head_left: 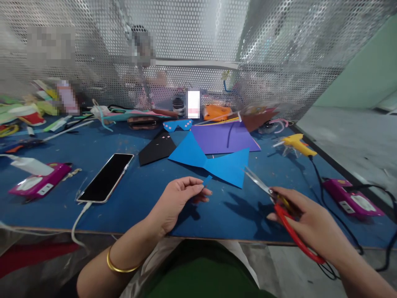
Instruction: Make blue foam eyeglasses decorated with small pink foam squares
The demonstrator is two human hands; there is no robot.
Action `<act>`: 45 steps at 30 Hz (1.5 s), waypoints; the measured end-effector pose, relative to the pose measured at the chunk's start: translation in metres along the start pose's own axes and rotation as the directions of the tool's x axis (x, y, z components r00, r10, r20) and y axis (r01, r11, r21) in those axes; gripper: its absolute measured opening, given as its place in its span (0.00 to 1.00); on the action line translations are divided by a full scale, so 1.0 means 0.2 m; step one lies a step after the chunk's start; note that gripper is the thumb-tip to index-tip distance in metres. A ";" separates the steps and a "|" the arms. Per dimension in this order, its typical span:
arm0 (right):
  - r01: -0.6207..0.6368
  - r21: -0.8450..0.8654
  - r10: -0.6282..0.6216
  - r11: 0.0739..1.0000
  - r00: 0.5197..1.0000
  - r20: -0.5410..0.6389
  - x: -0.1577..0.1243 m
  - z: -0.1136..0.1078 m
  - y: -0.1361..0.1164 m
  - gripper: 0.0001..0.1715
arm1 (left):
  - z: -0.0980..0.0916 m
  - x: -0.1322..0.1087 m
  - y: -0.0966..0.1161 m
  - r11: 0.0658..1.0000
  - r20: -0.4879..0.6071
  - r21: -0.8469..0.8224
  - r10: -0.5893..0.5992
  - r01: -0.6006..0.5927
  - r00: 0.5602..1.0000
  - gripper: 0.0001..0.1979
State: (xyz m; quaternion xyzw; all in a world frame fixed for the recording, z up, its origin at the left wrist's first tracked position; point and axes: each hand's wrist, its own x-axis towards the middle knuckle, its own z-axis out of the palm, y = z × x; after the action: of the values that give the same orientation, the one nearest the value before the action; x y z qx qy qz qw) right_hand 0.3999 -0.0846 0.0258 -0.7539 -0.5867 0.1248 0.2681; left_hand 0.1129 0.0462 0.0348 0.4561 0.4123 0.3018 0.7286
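Observation:
Between the thumb and forefinger of my left hand (pixel 182 196) is a small blue paper strip (pixel 207 180), pinched above the table's front part. My right hand (pixel 310 219) grips red-handled scissors (pixel 287 231), their metal blades pointing up and left toward the blue paper. A large blue bow-shaped paper piece (pixel 211 163) lies just beyond both hands. Behind it are a black paper piece (pixel 158 148) and purple sheets (pixel 220 138). A blue paper mask with pale squares (pixel 178 125) sits farther back. My right fingers partly hide the scissors' handles.
A phone (pixel 106 178) on a charging cable lies at left, near a magenta power strip (pixel 43 180). At right are a yellow glue gun (pixel 297 144), its black cord and another magenta power strip (pixel 353 196). A perforated metal screen (pixel 192 41) rises behind the blue table (pixel 136 215).

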 end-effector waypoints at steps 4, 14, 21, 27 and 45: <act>0.081 0.176 -0.098 0.981 0.991 0.091 0.02 0.07 -0.14 0.28 | 0.04 0.02 0.02 0.997 0.034 0.051 0.050 -0.052 0.998 0.10; 0.135 0.256 -0.182 0.957 0.968 0.171 0.22 0.20 -0.36 0.30 | 0.01 0.03 0.02 0.989 -0.011 0.123 0.086 -0.084 0.996 0.14; 0.157 0.250 -0.208 0.955 0.959 0.191 0.17 0.23 -0.37 0.29 | -0.02 -0.02 0.02 0.987 -0.136 0.141 0.099 -0.080 0.986 0.11; 0.255 0.185 -0.286 0.949 0.943 0.169 0.09 0.22 -0.34 0.32 | -0.04 -0.01 -0.02 0.995 -0.180 0.100 0.043 -0.026 0.983 0.13; 0.266 0.169 -0.305 0.949 0.909 0.285 0.07 0.20 -0.37 0.24 | -0.07 0.00 -0.02 0.987 -0.079 0.160 0.025 -0.012 0.997 0.10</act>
State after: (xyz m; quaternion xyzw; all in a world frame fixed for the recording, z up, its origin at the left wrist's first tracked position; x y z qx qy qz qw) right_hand 0.3227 -0.0473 0.0349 -0.6126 -0.7162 0.2367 0.2360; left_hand 0.1007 0.0495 0.0275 0.5042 0.4599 0.2927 0.6698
